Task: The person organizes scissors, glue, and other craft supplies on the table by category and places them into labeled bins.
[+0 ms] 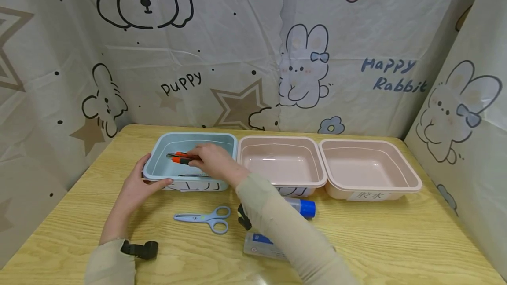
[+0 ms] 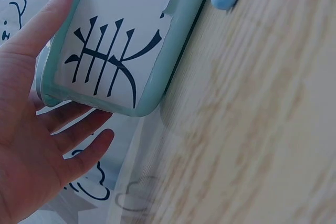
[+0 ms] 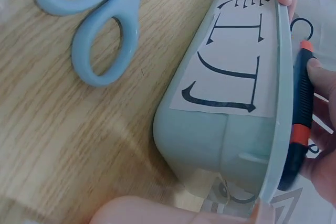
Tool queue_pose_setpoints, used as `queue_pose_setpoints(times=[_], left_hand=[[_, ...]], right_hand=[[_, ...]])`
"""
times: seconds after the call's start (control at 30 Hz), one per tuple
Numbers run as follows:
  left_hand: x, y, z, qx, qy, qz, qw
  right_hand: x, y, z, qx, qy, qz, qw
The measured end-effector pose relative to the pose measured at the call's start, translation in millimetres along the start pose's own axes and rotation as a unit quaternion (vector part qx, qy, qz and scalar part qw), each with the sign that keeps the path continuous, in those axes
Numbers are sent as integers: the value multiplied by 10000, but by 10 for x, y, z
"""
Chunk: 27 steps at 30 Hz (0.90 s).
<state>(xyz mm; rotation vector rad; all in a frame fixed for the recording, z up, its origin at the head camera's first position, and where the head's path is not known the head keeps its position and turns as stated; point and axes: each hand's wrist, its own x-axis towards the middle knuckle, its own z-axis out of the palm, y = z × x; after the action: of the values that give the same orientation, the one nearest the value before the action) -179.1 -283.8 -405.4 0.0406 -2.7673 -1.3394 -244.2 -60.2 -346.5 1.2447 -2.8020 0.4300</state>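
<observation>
My right hand (image 1: 214, 159) reaches into the light blue bin (image 1: 161, 164) and grips a black-and-orange-handled tool (image 1: 182, 160). In the right wrist view the handle (image 3: 303, 95) is dark and ridged, with an orange end and band, just past the bin's rim. The tool's exact kind I cannot tell. My left hand (image 1: 132, 190) holds the bin's left end, thumb along the front rim and some fingers round the side. A slim metallic item (image 1: 192, 175) lies inside the bin. Light blue scissors (image 1: 203, 218) lie on the table in front of it.
Two pink bins (image 1: 283, 179) (image 1: 370, 190) stand to the right of the blue one. Partly behind my right forearm lie a blue-capped tube (image 1: 306, 209) and a clear bottle (image 1: 257, 247). A printed cloth (image 1: 237, 34) hangs behind the wooden table (image 1: 396, 241).
</observation>
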Motion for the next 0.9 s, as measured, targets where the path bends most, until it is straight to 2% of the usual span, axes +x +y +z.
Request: queue_pose_setpoints(times=[0.17, 0.63, 0.9], left_hand=[[1, -7, 5, 19, 21, 16, 10000], [7, -12, 1, 47, 3, -9, 10000], [3, -8, 7, 5, 23, -4, 10000]], right_hand=[[17, 11, 44, 131, 147, -20, 9998], [35, 7, 208, 65, -168, 208, 9996], [27, -2, 220, 183, -219, 381, 9989]])
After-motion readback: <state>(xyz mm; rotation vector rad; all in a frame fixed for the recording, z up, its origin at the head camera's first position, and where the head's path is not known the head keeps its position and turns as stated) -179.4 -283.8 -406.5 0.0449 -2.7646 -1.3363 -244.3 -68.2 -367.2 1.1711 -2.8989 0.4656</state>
